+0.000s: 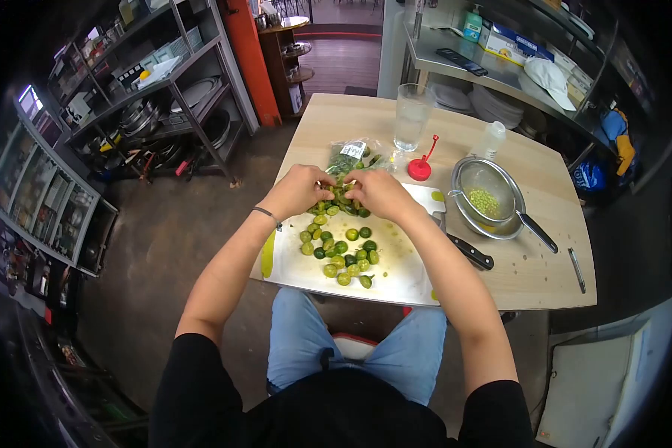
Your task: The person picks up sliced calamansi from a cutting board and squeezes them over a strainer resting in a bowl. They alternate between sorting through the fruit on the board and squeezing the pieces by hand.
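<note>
Kitchen-ish back room with metal shelving (164,97) full of pans along one side and a light wooden table (545,276) in the middle, person seated at its near edge.

Both hands are up at the far edge of the white plastic cutting board (396,280), close together over the mouth of a clear plastic bag of small green limes (349,158). The left hand (300,190) and right hand (381,193) are each curled with fingers bunched around a cluster of limes right where the bag meets the board (can't tell exactly which fruit each finger is pinching, it's a tangle).

Progress-wise, I'd say it's somewhere in the middle. A loose pile of small round green limes (341,254) already sits in the middle of the board, a few look halved, and there's juice smeared on the board. The round metal strainer resting in a steel bowl (488,198) toward the right side of the table has a small heap of pale green seeds or pulp in it, so some squeezing looks done. The bag doesn't look empty yet, though.

Black-handled knife (467,250) lies at the board's right edge, untouched. Tall clear glass of water (412,116) and a red-capped thing (421,167) sit near the far edge.
</note>
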### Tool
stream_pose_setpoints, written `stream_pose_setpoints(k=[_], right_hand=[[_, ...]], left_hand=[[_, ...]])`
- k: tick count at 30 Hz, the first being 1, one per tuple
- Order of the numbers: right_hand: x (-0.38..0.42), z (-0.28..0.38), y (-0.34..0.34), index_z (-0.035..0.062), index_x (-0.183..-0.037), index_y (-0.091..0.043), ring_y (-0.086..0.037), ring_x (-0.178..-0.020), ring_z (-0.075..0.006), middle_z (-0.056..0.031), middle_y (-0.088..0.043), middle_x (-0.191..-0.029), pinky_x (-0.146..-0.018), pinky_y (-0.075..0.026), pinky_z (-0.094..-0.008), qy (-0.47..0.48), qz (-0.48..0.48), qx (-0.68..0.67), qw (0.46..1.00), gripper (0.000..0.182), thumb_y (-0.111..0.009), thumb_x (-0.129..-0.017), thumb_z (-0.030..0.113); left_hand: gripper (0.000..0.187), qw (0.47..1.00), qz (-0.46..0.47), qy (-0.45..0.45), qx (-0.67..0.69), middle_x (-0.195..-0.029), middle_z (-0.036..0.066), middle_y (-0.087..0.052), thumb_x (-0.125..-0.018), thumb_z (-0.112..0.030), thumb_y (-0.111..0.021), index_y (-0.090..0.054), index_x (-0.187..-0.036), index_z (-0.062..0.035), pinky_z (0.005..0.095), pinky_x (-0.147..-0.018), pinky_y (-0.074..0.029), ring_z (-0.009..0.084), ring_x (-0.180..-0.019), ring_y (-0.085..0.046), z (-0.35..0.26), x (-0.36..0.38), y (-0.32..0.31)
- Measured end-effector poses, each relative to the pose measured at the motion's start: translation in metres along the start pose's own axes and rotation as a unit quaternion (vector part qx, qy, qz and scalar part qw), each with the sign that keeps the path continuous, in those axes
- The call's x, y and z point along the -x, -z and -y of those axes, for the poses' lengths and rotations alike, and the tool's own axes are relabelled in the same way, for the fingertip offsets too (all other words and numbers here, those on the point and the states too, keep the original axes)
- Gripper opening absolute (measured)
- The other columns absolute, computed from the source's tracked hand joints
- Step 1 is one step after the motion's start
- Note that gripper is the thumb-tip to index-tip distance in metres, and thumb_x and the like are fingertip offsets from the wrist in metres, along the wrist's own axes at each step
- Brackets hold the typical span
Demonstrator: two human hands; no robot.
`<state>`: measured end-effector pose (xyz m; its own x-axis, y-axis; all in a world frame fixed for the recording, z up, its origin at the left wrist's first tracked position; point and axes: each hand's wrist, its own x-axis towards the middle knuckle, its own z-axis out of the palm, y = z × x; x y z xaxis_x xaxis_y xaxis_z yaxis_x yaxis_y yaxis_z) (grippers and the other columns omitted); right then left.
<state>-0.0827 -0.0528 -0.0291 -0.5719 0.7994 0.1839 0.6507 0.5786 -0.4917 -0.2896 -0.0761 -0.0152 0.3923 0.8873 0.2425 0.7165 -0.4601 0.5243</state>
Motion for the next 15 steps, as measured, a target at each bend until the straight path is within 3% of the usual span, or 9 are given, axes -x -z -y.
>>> stream_pose_setpoints(k=[2,4,5,8,10,11,14,15], right_hand=[[0.004,-0.002,0.006,0.0067,-0.099,-0.069,-0.064,-0.091,-0.0339,-0.0164,-0.068,-0.094,-0.08,-0.052,-0.0428,-0.012,0.0,-0.021,1.0,0.022,-0.068,-0.082,0.02],[0.016,0.011,0.023,0.0061,-0.101,-0.069,-0.065,-0.09,-0.0306,-0.0136,-0.069,-0.09,-0.077,-0.052,-0.0399,-0.022,0.108,-0.001,0.994,0.022,-0.068,-0.08,0.014],[0.022,0.016,0.021,0.0061,-0.101,-0.069,-0.065,-0.09,-0.0306,-0.0136,-0.069,-0.09,-0.077,-0.052,-0.0399,-0.024,0.109,0.0,0.994,0.022,-0.068,-0.08,0.014],[0.047,0.017,-0.007,0.007,-0.098,-0.07,-0.065,-0.09,-0.0308,-0.0129,-0.068,-0.098,-0.079,-0.053,-0.0413,0.005,0.112,0.158,0.981,0.021,-0.069,-0.078,0.014],[0.055,0.011,-0.015,0.0058,-0.093,-0.07,-0.066,-0.086,-0.0324,-0.0148,-0.067,-0.094,-0.076,-0.054,-0.0423,0.005,0.092,0.159,0.983,0.018,-0.07,-0.077,0.014],[0.056,0.008,-0.017,0.0046,-0.088,-0.07,-0.067,-0.083,-0.034,-0.0167,-0.066,-0.091,-0.073,-0.055,-0.0434,0.007,0.071,0.157,0.985,0.016,-0.071,-0.075,0.015],[0.057,0.005,-0.018,0.003,-0.085,-0.069,-0.067,-0.084,-0.034,-0.0161,-0.065,-0.089,-0.073,-0.055,-0.0435,0.017,0.054,0.134,0.989,0.015,-0.071,-0.075,0.014],[0.057,0.004,-0.018,0.003,-0.085,-0.069,-0.067,-0.084,-0.034,-0.0161,-0.065,-0.089,-0.073,-0.055,-0.0435,0.014,0.052,0.133,0.99,0.015,-0.071,-0.075,0.014]], left_hand=[[0.025,1.0,0.018,0.015,-0.012,-0.09,0.018,-0.068,-0.076,-0.013,-0.076,-0.072,-0.097,-0.0018,0.0365,-0.074,-0.052,0.0307,-0.077,-0.066,0.006,0.004,-0.001],[0.025,1.0,0.011,-0.011,-0.016,-0.091,0.018,-0.068,-0.076,-0.016,-0.076,-0.072,-0.097,-0.0019,0.0375,-0.073,-0.052,0.033,-0.077,-0.065,0.013,0.006,-0.005],[0.025,1.0,0.012,-0.012,-0.014,-0.091,0.018,-0.068,-0.076,-0.016,-0.076,-0.072,-0.097,-0.0019,0.0375,-0.073,-0.052,0.033,-0.077,-0.065,0.014,0.006,-0.006],[0.024,1.0,-0.007,-0.004,0.003,-0.09,0.014,-0.067,-0.076,-0.016,-0.076,-0.072,-0.096,-0.0035,0.0352,-0.072,-0.05,0.0266,-0.074,-0.062,0.011,0.007,-0.01],[0.023,0.983,-0.127,-0.108,-0.08,-0.094,0.014,-0.065,-0.076,-0.015,-0.075,-0.071,-0.095,-0.0029,0.0374,-0.078,-0.05,0.0294,-0.083,-0.063,0.005,0.011,-0.016],[0.023,0.983,-0.127,-0.109,-0.08,-0.094,0.014,-0.065,-0.076,-0.015,-0.075,-0.071,-0.095,-0.0029,0.0374,-0.078,-0.05,0.0294,-0.083,-0.063,0.0,0.015,-0.02],[0.023,0.997,0.044,-0.065,-0.014,-0.097,0.013,-0.064,-0.075,-0.016,-0.074,-0.07,-0.094,-0.0017,0.0391,-0.084,-0.049,0.0316,-0.093,-0.062,-0.029,0.031,-0.028],[0.023,0.997,0.046,-0.067,-0.015,-0.097,0.013,-0.064,-0.075,-0.016,-0.074,-0.07,-0.094,-0.0017,0.0391,-0.084,-0.049,0.0316,-0.093,-0.062,-0.031,0.034,-0.033]])
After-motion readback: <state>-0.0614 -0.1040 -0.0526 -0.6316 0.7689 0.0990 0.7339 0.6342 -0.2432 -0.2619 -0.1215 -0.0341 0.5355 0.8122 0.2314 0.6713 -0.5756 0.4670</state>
